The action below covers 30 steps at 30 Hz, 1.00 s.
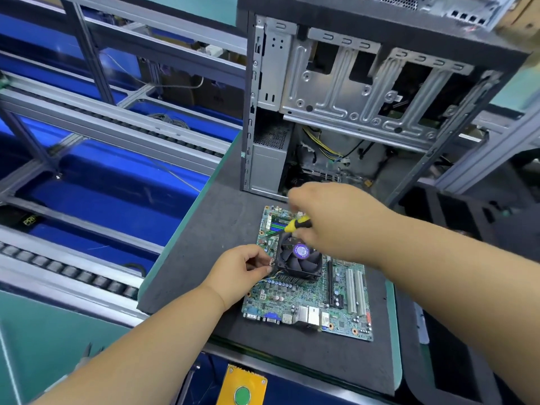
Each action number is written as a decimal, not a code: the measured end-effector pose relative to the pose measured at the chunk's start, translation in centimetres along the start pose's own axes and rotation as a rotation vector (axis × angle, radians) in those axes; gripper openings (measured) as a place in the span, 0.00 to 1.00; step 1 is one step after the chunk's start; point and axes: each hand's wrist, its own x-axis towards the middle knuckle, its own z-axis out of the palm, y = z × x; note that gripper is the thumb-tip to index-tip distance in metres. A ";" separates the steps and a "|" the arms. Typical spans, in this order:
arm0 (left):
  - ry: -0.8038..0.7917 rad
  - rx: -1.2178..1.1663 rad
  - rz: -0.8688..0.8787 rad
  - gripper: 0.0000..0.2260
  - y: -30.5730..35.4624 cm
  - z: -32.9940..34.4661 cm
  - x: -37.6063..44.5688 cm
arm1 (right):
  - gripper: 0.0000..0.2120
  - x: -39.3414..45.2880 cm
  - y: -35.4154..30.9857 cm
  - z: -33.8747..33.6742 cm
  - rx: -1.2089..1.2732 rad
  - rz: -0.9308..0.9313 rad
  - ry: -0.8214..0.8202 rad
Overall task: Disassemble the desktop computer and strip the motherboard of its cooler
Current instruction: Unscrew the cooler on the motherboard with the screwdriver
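A green motherboard (306,296) lies flat on the dark foam mat (204,229). Its black fan cooler (301,260), with a purple round label, sits near the board's middle. My left hand (239,271) pinches a small screw at the cooler's near-left corner. My right hand (333,220) hovers over the cooler and grips a yellow-and-black screwdriver (296,224), whose shaft points down-left toward the cooler's far-left corner. The open desktop case (350,92) stands upright behind the board, with loose cables inside.
A roller conveyor with aluminium rails (102,127) and blue bins (117,194) runs along the left. A yellow box with a green button (242,387) sits at the bench's front edge. Dark foam pieces (467,223) lie at the right.
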 end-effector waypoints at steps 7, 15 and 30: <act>0.109 -0.005 0.015 0.17 1.4 0.2 -0.5 | 0.07 -5.3 3.2 3.9 0.690 0.494 0.284; 0.268 0.453 0.312 0.12 5.0 3.2 -0.9 | 0.06 -8.8 5.8 7.5 1.238 0.639 0.796; 0.131 0.760 0.254 0.27 8.0 8.4 -2.3 | 0.03 -10.4 6.7 10.2 1.164 0.411 0.551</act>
